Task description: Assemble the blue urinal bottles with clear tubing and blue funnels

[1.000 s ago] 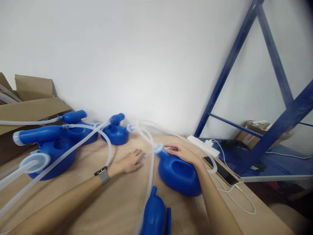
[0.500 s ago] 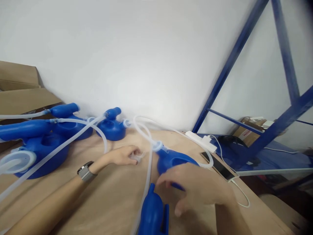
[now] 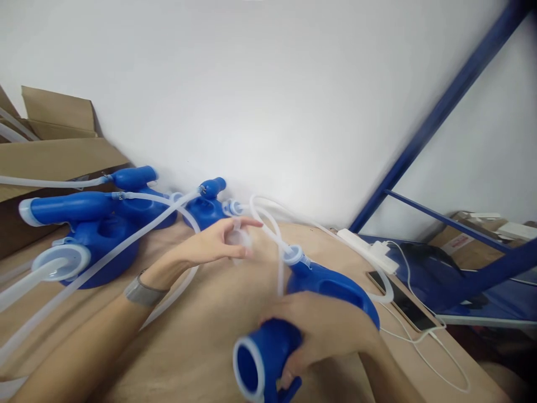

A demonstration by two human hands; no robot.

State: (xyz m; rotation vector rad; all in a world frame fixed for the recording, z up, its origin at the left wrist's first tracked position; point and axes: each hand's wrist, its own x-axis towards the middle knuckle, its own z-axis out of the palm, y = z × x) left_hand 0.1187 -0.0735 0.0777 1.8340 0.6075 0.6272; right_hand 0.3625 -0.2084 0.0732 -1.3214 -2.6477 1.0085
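My left hand (image 3: 213, 245), with a grey watch band on the wrist, pinches a small translucent plastic cap (image 3: 238, 238) between thumb and fingers above the table. My right hand (image 3: 314, 330) is wrapped round a blue plastic tube-shaped piece (image 3: 271, 352). That piece's open mouth has a white rim and faces left toward me. Just behind my right hand lies a blue plastic bottle (image 3: 335, 291), partly covered by it, with a clear collar (image 3: 295, 255) at its neck and a whitish hose (image 3: 280, 268) close by.
More blue bottles (image 3: 94, 263) with pale hoses (image 3: 104, 254) lie at the left and back. A cardboard box (image 3: 62, 162) stands far left. At right are a white power strip (image 3: 364, 249), a phone (image 3: 403, 302) with cables, and a blue metal frame (image 3: 436, 123). A white wall rises behind.
My right hand has closed round the blue tube-shaped piece and turned it, so its rimmed mouth now shows. My left hand has lifted the cap a little. The view has shifted left.
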